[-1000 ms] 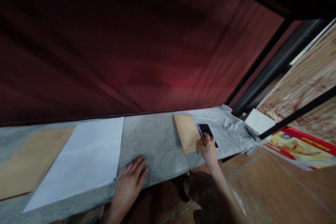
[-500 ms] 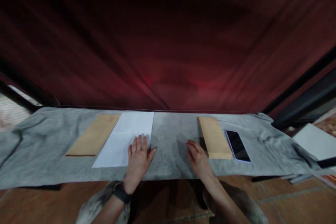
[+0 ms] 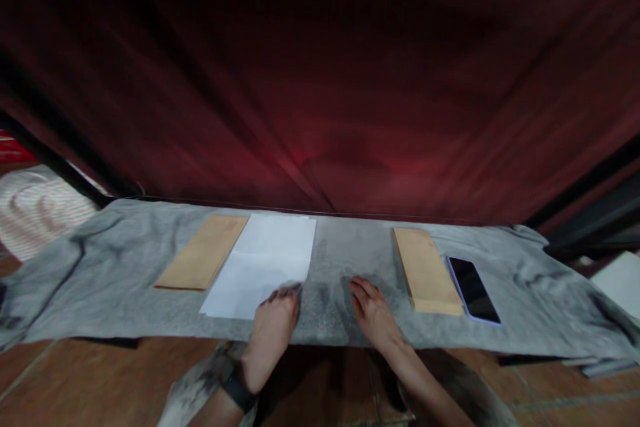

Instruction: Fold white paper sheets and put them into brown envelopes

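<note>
left hand (image 3: 276, 320): loosely curled | right hand (image 3: 373, 312): slightly bent, pointing forward

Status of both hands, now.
Left hand: fingers curled at the white paper; whether it grips a sheet cannot be told.
Right hand: partly open over the grey cloth, nothing visible in it.

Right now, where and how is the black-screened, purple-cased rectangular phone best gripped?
Probably pinch the phone by its long edges at the far end, from above with the right hand: it lies flat, its near end close beside the brown paper bundle.
</note>
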The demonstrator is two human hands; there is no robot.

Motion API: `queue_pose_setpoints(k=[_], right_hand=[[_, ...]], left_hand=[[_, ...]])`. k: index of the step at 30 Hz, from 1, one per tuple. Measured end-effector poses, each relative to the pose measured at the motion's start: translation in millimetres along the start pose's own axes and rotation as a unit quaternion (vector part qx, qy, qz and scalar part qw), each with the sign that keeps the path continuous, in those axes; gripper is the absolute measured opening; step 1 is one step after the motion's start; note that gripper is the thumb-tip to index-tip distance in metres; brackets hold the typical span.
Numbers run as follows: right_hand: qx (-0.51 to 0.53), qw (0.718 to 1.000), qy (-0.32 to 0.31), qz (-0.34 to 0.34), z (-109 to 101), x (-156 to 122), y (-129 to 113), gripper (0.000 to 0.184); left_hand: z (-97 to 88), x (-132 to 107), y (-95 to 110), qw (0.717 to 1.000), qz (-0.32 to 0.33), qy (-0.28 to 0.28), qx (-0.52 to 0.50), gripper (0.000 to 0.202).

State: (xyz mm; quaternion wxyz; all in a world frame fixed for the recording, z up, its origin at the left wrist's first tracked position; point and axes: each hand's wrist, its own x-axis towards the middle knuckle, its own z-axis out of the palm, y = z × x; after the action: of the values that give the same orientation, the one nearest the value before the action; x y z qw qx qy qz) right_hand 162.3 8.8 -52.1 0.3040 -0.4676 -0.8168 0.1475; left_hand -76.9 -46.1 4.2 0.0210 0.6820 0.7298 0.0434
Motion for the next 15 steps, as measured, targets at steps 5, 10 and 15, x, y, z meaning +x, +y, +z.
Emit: queue_pose_setpoints(k=[5, 10, 15], right_hand=[[0.193, 0.973, -0.005, 0.124, 2, 11, 1, 0.036], [0.422, 0.844, 0.025, 0.330, -7, 22, 4, 0.038], [0.555, 0.742, 0.064, 0.371, -25, 24, 4, 0.034]], left_hand=[[-0.9, -13, 35, 0.985, 0.132, 0.103, -0.048, 0.033], [12.1, -41, 80, 0.955, 0.255, 0.094, -0.122, 0.027], [14.3, -30, 78, 0.920, 0.239, 0.096, -0.296, 0.025]])
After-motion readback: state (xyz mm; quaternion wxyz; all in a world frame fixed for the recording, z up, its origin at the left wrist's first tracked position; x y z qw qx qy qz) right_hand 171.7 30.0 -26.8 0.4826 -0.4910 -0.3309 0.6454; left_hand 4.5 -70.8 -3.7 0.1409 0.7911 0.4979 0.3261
